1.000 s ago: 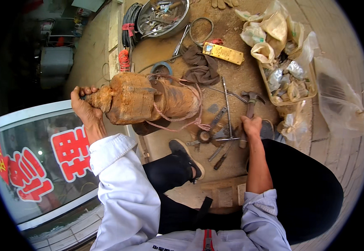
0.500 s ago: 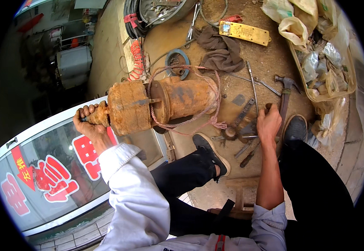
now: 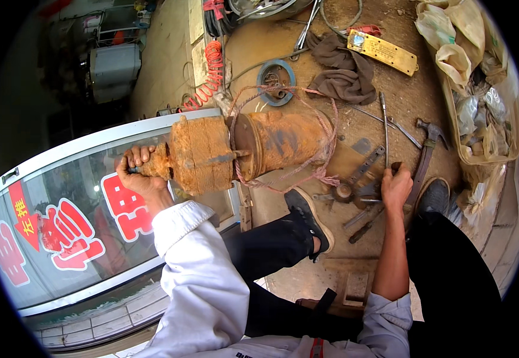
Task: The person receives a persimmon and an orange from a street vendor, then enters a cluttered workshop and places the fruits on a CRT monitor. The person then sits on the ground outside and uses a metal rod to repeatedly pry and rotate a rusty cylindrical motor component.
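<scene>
My left hand (image 3: 140,170) grips the narrow left end of a rusty cylindrical metal assembly (image 3: 200,155). A pink rope (image 3: 331,178) is looped round its right part. My right hand (image 3: 398,188) has its fingers curled beside the hammer (image 3: 429,137) and the long metal rod (image 3: 384,125); what it grips, if anything, I cannot make out. Around them lie a flat metal bar (image 3: 370,164), a round metal fitting (image 3: 343,191), dark tool handles (image 3: 360,232) and a blue-rimmed round part (image 3: 276,82).
A yellow control pendant (image 3: 382,52), brown cloth (image 3: 346,83) and red coiled hose (image 3: 213,68) lie farther back. Plastic bags in a tan tub (image 3: 492,152) stand right. A glass door panel (image 3: 128,271) is on the left. My shoes (image 3: 435,197) flank the tools.
My right hand has left the hammer handle and moved just left of it. The assembly is turned more level, with my left hand still on it. The camera view has shifted.
</scene>
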The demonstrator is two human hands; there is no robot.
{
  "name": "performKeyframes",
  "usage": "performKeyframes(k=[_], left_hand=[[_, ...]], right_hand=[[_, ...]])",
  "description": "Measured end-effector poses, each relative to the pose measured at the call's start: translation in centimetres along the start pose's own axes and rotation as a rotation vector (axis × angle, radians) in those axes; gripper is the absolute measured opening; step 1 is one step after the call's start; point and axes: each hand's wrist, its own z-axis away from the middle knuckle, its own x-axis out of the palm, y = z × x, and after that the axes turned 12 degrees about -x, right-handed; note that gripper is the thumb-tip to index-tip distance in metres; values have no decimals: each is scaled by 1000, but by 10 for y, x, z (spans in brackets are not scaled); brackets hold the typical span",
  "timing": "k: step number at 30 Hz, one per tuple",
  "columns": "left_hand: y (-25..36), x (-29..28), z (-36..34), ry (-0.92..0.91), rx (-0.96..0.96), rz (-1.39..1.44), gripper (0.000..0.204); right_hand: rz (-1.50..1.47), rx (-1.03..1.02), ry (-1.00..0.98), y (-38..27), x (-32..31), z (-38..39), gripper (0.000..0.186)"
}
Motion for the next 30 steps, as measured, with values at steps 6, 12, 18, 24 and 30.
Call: performKeyframes(k=[6, 12, 18, 24, 30], left_hand=[[10, -31, -2, -130, -34, -88, 22], [0, -13, 3, -132, -45, 13, 21], [8, -24, 0, -200, -102, 70, 23], [-4, -8, 3, -101, -17, 35, 25], [-5, -8, 3, -69, 9, 32, 24]], right_hand=[[65, -35, 24, 2, 3, -5, 17], [-102, 0, 203, 8, -9, -12, 21], [403, -172, -198, -11, -7, 3, 25], [559, -321, -183, 0, 2, 7, 14], [462, -342, -109, -9, -5, 10, 18]])
